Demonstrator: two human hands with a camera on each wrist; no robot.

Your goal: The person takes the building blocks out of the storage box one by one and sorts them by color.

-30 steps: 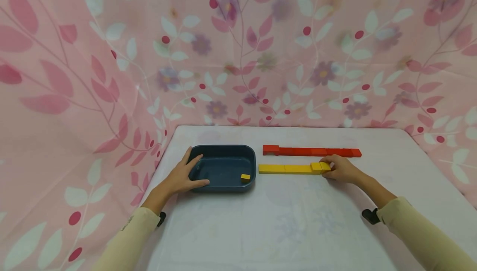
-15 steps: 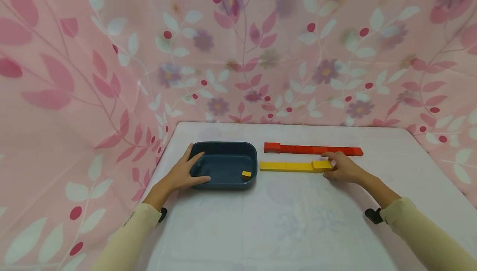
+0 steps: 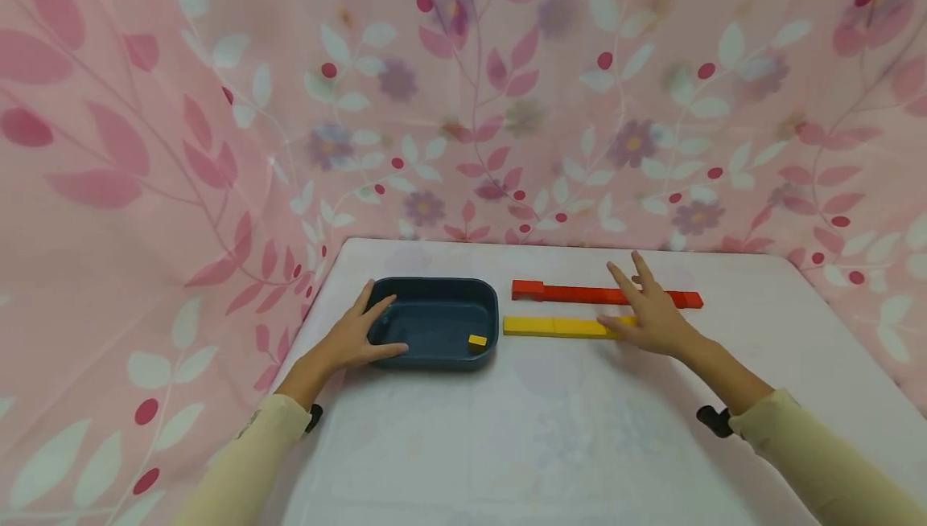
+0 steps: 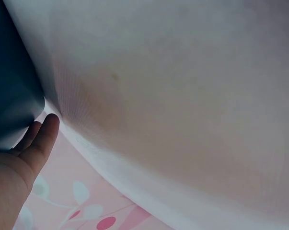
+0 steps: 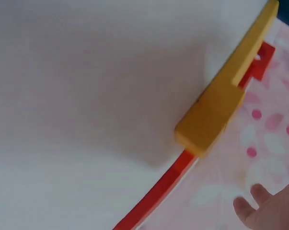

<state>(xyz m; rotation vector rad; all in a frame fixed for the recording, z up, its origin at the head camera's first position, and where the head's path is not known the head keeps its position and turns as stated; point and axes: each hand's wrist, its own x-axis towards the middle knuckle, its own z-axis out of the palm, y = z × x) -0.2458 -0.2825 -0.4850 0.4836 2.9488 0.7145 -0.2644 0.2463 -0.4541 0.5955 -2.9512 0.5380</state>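
Note:
My left hand rests on the left end of the dark blue tray, fingers spread over the rim and thumb at the front edge. In the left wrist view, straight fingers lie along the tray's outside. One small yellow block sits inside at the right front. My right hand, fingers spread and holding nothing, is over the right end of a row of yellow blocks, hiding part of it. The right wrist view shows a thicker yellow block ending this row.
Behind the yellow row runs a row of red blocks, with a raised block at its left end; the right fingers cover part of it. A white cloth covers the table. Pink floral fabric hangs behind and at the sides.
My right hand has let go of the end of the yellow row, its fingers spreading and moving left over the blocks. My left hand stays on the tray.

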